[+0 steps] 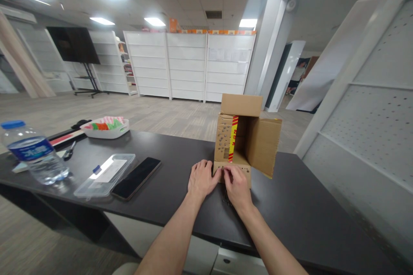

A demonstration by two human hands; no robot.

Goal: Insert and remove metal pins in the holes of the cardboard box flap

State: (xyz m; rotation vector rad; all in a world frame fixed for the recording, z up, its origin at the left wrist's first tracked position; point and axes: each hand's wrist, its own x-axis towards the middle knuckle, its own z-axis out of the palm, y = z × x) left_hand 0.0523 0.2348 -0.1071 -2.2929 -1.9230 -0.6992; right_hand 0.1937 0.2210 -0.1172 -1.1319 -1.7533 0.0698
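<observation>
An open cardboard box (222, 139) stands on the black desk, its opening facing me and its flaps spread. Dark round spots dot its left panel, beside a yellow and red tape strip. More dark dots run in a row along the lower front flap (248, 172). My left hand (201, 178) lies beside that flap, fingers stretched out and thumb at the flap's edge. At the same flap my right hand (237, 182) pinches thumb and fingers together; whatever lies between them is too small to make out. Several thin dark pieces (226, 199) lie on the desk, partly hidden by my right hand.
Left of my hands are a black phone (137, 178), a clear plastic case (105, 176) and a water bottle (34, 154). Farther back sits a white basket (106, 131) with coloured contents. A white perforated panel (371, 129) rises at the right.
</observation>
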